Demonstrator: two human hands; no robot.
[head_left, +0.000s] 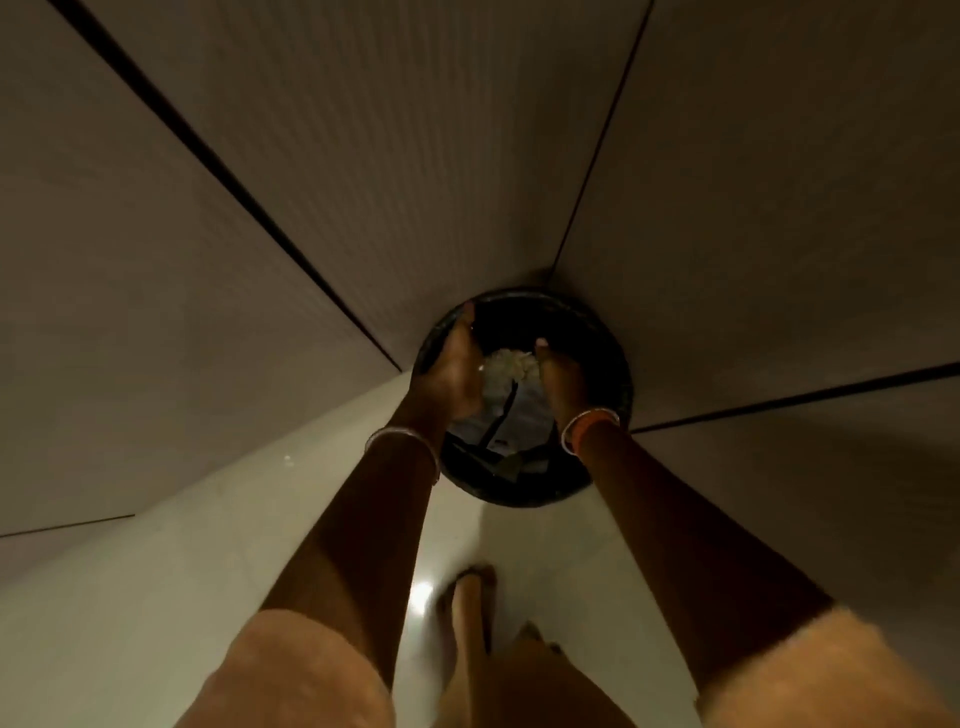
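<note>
Big matte grey-beige wall tiles (363, 156), dark grout lines, meeting in corner. Glossy pale tiled floor (234, 545) below, lamp glare on it. Round black bin (519, 493) on floor, tucked into corner, dark scraps inside. Both my hands over its mouth. Pale crumpled clump (506, 366), lumpy, soft-looking, between my palms above bin opening. My left hand (452, 369): grip wide, fingers straight, palm against clump. My right hand (563, 384): grip curled round clump's other side. Thin bangles (400, 431) on wrists.

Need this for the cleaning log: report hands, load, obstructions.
Left hand flat against pale clump, right hand opposite, fingers unclear. Clump over the black bin, not yet dropped. Nothing blocking.
</note>
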